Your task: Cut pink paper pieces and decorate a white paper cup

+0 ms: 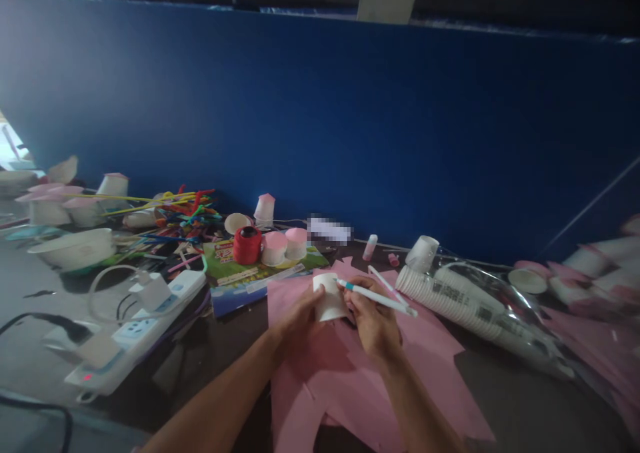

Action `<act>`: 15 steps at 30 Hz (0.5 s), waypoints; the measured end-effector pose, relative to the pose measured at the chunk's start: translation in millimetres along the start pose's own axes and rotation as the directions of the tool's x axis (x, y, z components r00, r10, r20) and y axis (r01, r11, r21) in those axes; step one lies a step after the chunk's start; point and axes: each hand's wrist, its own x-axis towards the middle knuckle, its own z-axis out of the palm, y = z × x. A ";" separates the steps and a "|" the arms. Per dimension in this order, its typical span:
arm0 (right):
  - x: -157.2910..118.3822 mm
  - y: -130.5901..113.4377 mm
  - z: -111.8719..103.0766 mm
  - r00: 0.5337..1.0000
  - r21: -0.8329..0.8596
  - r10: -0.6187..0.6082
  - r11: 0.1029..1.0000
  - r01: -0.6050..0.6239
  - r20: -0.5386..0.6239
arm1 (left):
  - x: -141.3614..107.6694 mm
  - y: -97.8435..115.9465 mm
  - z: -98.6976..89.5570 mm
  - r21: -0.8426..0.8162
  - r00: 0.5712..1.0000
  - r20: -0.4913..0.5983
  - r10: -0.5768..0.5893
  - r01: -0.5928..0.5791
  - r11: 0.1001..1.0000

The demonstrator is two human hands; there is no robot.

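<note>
A white paper cup (329, 301) is gripped by my left hand (303, 313), whose thumb presses on its side. In my right hand (374, 320) is a white pen (377, 297) with a blue band, its tip at the cup's upper right edge. Whether the tip touches the cup I cannot tell. Both hands are above cut sheets of pink paper (420, 373). Just behind the right hand lies another white stick-like thing (387, 284), perhaps a second pen.
To the right lies a plastic-wrapped stack of paper cups (450, 300). A glue stick (370, 247), red thread spool (247, 245) and pink-topped cups (275, 248) stand behind. At left are a power strip (145, 330), bowl (75, 250) and coloured pipe cleaners (190, 213). A blue partition (320, 120) closes the back.
</note>
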 end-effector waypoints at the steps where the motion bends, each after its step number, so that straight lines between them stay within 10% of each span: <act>1: -0.3 -2.5 2.1 1.000 0.036 0.019 0.999 -0.019 -0.002 | -0.3 0.1 -0.1 0.007 0.999 0.024 0.029 -0.029 1.000; 15: 2.8 -21.1 7.8 0.999 0.140 0.015 0.990 -0.010 -0.038 | 7.1 -5.4 -2.6 -0.006 0.987 0.147 0.071 -0.071 0.997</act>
